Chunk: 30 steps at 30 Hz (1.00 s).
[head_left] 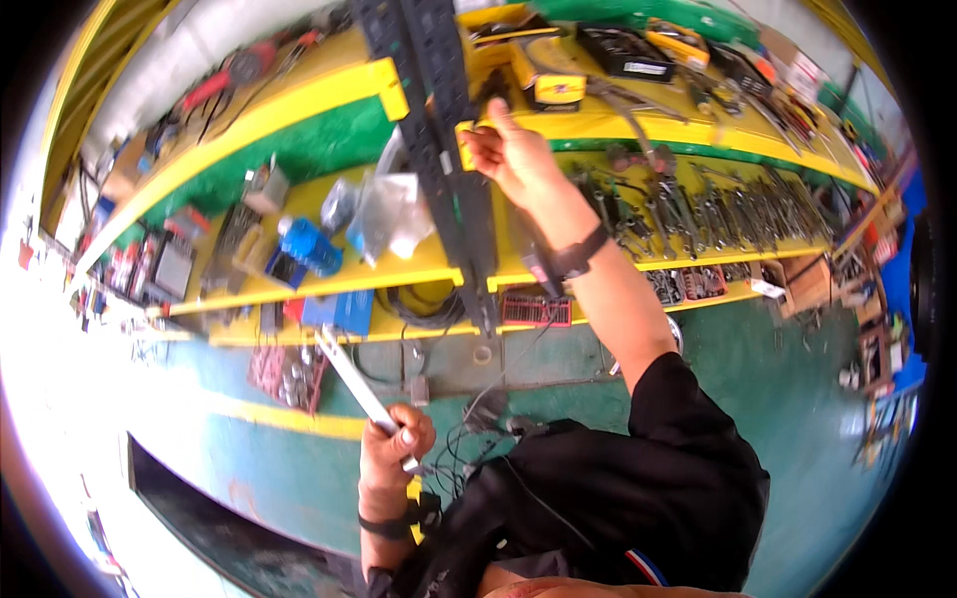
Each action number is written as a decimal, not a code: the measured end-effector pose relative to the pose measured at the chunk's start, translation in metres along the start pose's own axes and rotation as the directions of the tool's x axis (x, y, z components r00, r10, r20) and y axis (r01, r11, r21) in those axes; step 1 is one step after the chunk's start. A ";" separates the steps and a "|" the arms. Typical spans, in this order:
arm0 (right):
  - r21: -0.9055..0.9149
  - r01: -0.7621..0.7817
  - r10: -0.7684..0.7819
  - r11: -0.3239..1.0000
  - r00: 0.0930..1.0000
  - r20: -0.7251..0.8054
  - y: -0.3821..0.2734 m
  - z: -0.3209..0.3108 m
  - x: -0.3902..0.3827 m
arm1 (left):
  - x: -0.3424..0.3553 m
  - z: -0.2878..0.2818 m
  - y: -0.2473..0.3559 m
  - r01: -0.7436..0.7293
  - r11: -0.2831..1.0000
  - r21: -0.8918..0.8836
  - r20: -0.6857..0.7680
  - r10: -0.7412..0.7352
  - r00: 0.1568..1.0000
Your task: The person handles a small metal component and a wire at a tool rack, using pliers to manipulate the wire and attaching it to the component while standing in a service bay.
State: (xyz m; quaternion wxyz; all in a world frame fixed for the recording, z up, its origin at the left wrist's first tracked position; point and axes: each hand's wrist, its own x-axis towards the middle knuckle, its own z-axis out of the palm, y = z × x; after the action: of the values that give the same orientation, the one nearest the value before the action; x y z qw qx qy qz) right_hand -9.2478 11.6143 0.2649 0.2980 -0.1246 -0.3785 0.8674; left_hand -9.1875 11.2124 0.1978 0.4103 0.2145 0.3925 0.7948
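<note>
Yellow-painted, long-tiered shelving (pixel 618 126) spans the space beyond the fingers of both hands. Two black upright metal posts dotted with holes (pixel 446 60) stand just left of the right fingertips. Rows of dull grey metal wrenches (pixel 733 214) lie to the right of those fingers, on the tier below them. A long, straight, pale silver bar (pixel 354 382) lies inside the left fingers, its longer part slanting up and left ahead of them, its short end emerging below the palm. Above and left of these fingers, past the bar's far end, are a crinkled clear plastic bag (pixel 394 214) and a rounded blue plastic bottle (pixel 311 246). The right hand (pixel 518 164) reaches out on a nearly straight arm, fingers half curled and thumb raised; whether they hold anything I cannot tell. Held lower, the left hand (pixel 391 446) is wrapped firmly around the bar, thumb across it.
</note>
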 end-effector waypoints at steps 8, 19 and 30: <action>-0.507 0.033 0.168 0.862 0.923 0.346 0.043 0.043 -0.132 | -0.003 0.020 -0.004 0.057 0.998 0.019 0.089 -0.058 0.994; -0.521 -0.182 0.532 0.834 0.518 0.670 0.096 0.096 -0.220 | -0.015 0.028 -0.006 0.133 0.991 -0.028 0.246 -0.122 0.962; -0.514 -0.131 0.492 0.848 0.555 0.671 0.058 0.108 -0.251 | -0.050 0.002 -0.012 -0.174 0.981 -0.086 -0.038 0.171 0.985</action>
State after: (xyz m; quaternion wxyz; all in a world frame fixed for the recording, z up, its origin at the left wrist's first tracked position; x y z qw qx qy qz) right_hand -9.1217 11.3668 0.2943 -0.0929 0.1402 -0.6112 0.7734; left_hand -9.1515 11.1766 0.1881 0.3430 0.2172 0.3429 0.8471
